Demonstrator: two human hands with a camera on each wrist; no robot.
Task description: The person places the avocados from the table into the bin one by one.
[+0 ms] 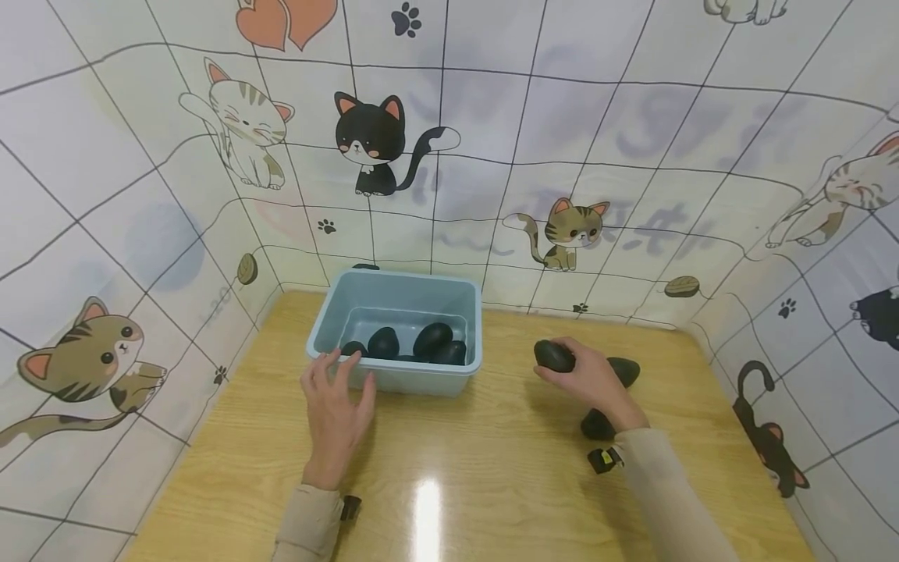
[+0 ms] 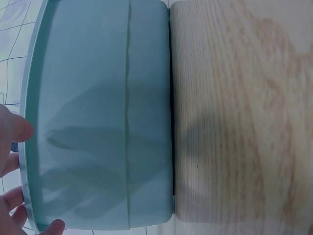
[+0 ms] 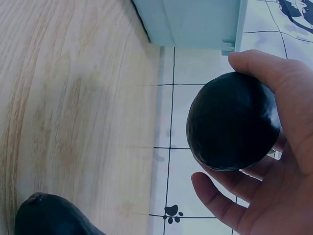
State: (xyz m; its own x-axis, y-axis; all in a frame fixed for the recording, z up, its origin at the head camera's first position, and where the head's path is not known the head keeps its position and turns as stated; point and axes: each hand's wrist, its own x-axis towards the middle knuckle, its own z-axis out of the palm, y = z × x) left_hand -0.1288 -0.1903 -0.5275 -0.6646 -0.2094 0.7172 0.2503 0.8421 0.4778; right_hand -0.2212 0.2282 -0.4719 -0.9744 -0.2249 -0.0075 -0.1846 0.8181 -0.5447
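My right hand (image 1: 593,382) grips a dark avocado (image 1: 555,356) above the table, to the right of a light blue plastic bin (image 1: 400,381). In the right wrist view, thumb and fingers curve round that avocado (image 3: 232,122). Two more avocados lie by the right hand: one (image 1: 623,371) behind it, one (image 1: 598,425) under the wrist, both partly hidden. Several avocados (image 1: 432,341) are in the bin. My left hand (image 1: 337,410) is at the bin's near left corner, its spread fingers by the rim; in the left wrist view, fingertips (image 2: 56,226) appear along the rim.
The bin stands towards the back left of the wooden table (image 1: 492,468). White walls (image 1: 477,117) printed with grid lines and cartoon cats enclose the table at the back and sides. A small black device (image 1: 604,459) sits at the right wrist.
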